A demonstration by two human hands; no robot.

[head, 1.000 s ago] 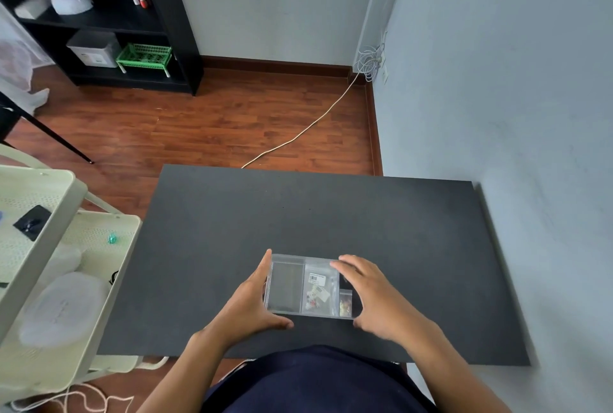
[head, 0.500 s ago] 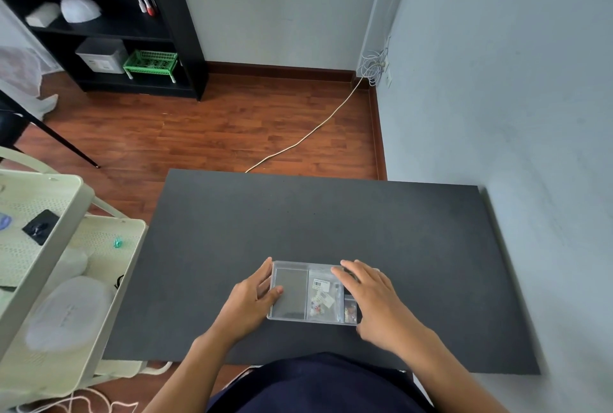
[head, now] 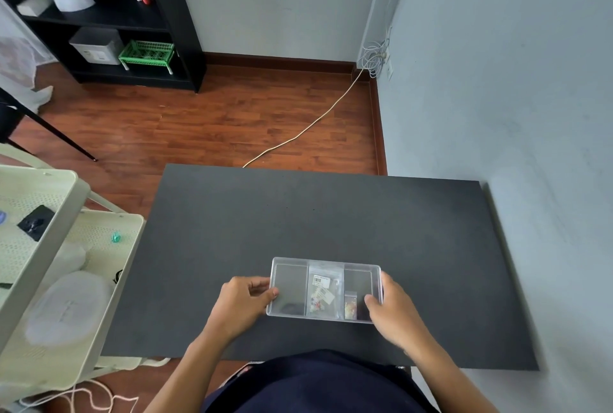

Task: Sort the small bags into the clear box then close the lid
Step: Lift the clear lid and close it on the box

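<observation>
Two hands hold one clear box over a wide black table [head: 331, 213], which fills the middle of the view and stands against the grey wall [head: 514, 81] on the right. Beyond the table lies a brown wooden floor [head: 215, 120] with a pale cable [head: 308, 127] running across it to the corner. On the far left a black shelf unit [head: 172, 14] carries a green basket [head: 146, 52] and some white things. Close to the table's left edge stands a cream cart [head: 99, 280] with perforated trays.

The clear box [head: 325, 290] rests flat on the table, near the front edge, just before the person's body. Its lid lies on top and looks closed, though I cannot tell if it is fully pressed down. Through the plastic, three compartments are visible. The left one looks without bags. In the middle one lies a larger small bag [head: 323, 293] with a barcode label and colourful pieces inside. In the right one, at the near end, lies a smaller bag [head: 350, 305] with yellowish content.

The left hand [head: 242, 303] grips the box's left side, thumb against the wall and fingers curled beside it. The right hand [head: 394, 310] grips the right side, its thumb lying on the lid near the right front corner and the fingers going around the right wall.
</observation>
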